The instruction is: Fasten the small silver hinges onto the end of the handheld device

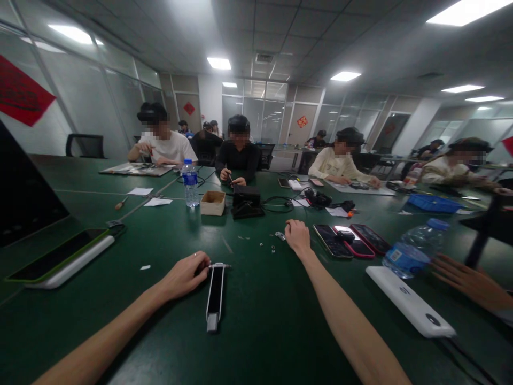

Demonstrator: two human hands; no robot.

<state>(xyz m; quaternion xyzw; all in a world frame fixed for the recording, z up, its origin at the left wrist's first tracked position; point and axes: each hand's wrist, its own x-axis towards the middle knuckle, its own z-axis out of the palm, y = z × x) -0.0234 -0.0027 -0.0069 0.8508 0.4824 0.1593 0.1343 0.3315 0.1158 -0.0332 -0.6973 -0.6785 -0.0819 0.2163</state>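
My left hand [188, 275] rests on the green table with its fingers curled in at the near end of a thin metal rod [226, 266]. The rod lies across the top of a long, narrow white-framed device [215, 294], which has a dark middle and a silver block at its lower end. Farther forward, my right hand [297, 235] has its fingers bent down onto a small metal piece [279, 235], partly beside the fingertips. Several tiny rings [273, 247] lie between the two hands.
Phones [332, 240], a water bottle [417, 248] and a white power bank [411, 302] stand to the right, near another person's hand [473, 280]. Ahead are a small box [212, 203], a black stand [247, 202] and another bottle [189, 184]. A green-edged phone [60, 254] lies left.
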